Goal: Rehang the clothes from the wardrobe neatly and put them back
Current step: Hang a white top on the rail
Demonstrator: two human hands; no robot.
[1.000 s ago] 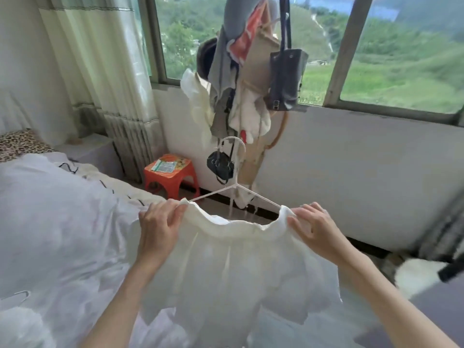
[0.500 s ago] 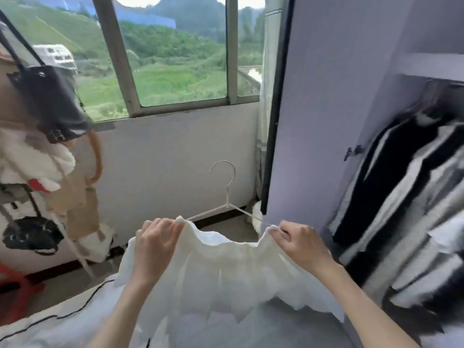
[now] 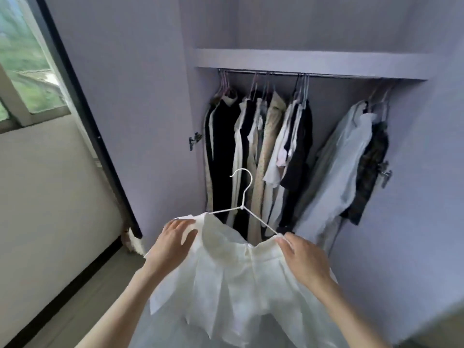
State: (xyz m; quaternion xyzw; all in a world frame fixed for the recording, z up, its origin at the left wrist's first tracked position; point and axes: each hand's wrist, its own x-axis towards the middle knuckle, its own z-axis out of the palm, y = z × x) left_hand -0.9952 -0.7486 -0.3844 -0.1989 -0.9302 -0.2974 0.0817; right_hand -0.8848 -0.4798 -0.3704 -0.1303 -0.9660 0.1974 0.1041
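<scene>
I see the window (image 3: 27,71) far left of the wardrobe (image 3: 313,64). My left hand (image 3: 173,243) grips one end of the skirt (image 3: 233,285) on its hanger (image 3: 242,197), held low before the wardrobe, below the rail (image 3: 301,74) and hung clothes (image 3: 263,151). My right hand (image 3: 305,261) pinches the other end.

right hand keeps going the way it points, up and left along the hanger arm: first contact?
Likely the hanging clothes: the right hand, pinching the white skirt on the hanger, aims there. Depth unclear.
</scene>
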